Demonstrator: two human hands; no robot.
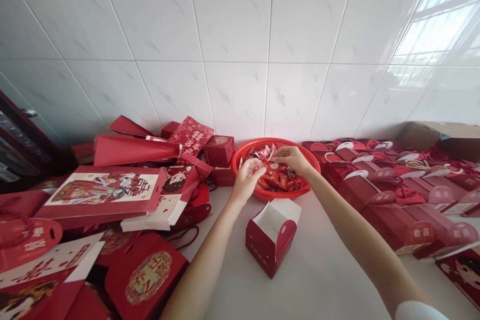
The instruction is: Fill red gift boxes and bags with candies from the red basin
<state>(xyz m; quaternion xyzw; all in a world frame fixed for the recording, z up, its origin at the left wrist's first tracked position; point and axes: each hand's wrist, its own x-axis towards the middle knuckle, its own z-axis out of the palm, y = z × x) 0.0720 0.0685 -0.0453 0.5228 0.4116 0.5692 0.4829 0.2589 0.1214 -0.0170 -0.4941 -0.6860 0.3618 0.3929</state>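
Observation:
Both my hands are over a red plastic basket filled with small wrapped candies. My right hand pinches a wrapped candy between thumb and fingertips, above the right side of the pile. At the basket's left rim, my left hand is curled with thumb near fingers; what lies in it is too small to make out. Just in front of the basket stands a dark red paper gift box, its top open and its white inside showing. Neither hand touches this box.
Flattened and folded red gift boxes lie in a loose heap on the left. Rows of closed red boxes with handles fill the right. A brown cardboard box sits behind them. A white tiled wall rises behind the white table.

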